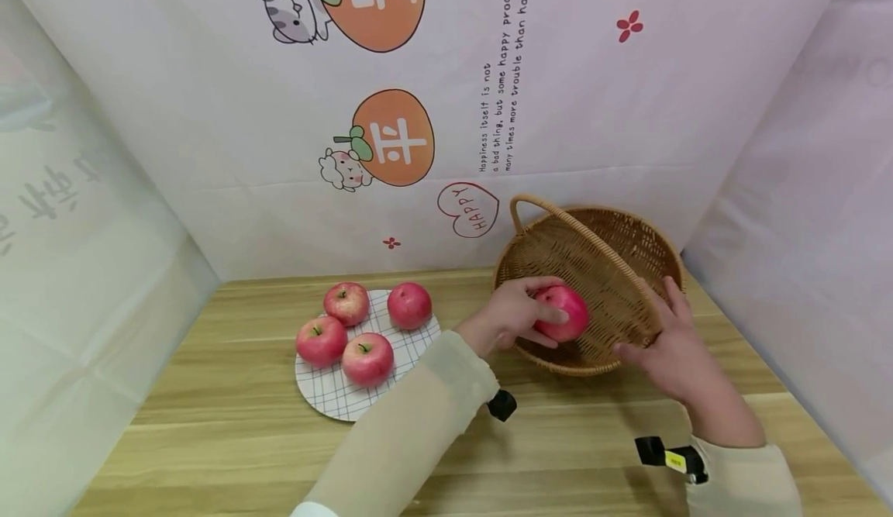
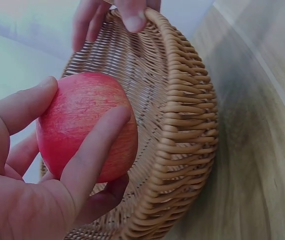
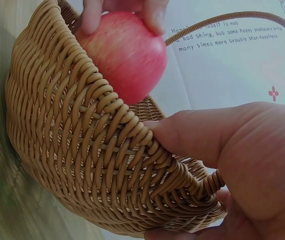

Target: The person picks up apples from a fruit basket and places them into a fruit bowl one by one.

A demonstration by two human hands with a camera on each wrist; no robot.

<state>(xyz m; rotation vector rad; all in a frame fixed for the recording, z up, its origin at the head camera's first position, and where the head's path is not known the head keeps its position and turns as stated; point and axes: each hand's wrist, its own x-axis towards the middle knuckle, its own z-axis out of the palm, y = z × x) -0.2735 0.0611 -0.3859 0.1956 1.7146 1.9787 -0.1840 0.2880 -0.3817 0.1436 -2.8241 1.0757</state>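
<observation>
My left hand [image 1: 518, 311] grips a red apple [image 1: 562, 314] over the near left part of a brown wicker basket [image 1: 614, 230]. In the left wrist view, thumb and fingers curl round the apple [image 2: 90, 125], beside the basket's woven rim [image 2: 175, 100]. My right hand [image 1: 673, 346] holds the basket's right side near the foot of its arched handle [image 1: 586, 230]. Seen from the right wrist, the thumb of this hand [image 3: 252, 160] lies over the rim while some fingers are hidden behind the wickerwork. No other fruit shows inside the basket.
Left of the basket, a round white plate with a grid pattern [image 1: 324, 401] bears several red apples [image 1: 368, 360]. The wooden table [image 1: 230, 424] meets a white printed cloth [image 1: 558, 98] behind, with pale sheets at both sides. Small black devices [image 1: 502, 405] sit at the wrists.
</observation>
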